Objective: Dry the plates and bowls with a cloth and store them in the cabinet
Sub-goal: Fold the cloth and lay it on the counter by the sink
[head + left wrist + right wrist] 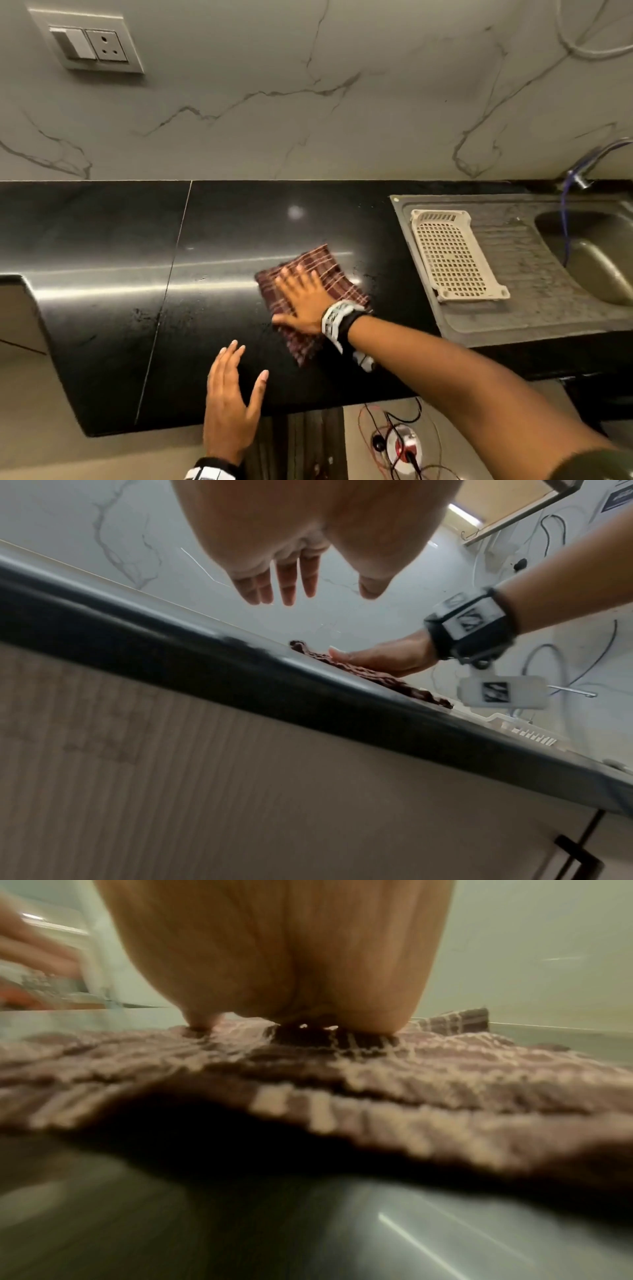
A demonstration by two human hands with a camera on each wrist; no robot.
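Right hand [303, 301], fingers flat, presses the cloth [329, 270] left of the sink [479, 325]; left hand [231, 404] hovers, spread. Best pinch an edge and lift.

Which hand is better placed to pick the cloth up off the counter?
Right. The right hand already lies flat on the checked cloth on the black counter; the left hand hovers open near the counter's front edge, clear of it.

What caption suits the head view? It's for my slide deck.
Right hand presses a checked cloth flat on the black counter; left hand hovers open.
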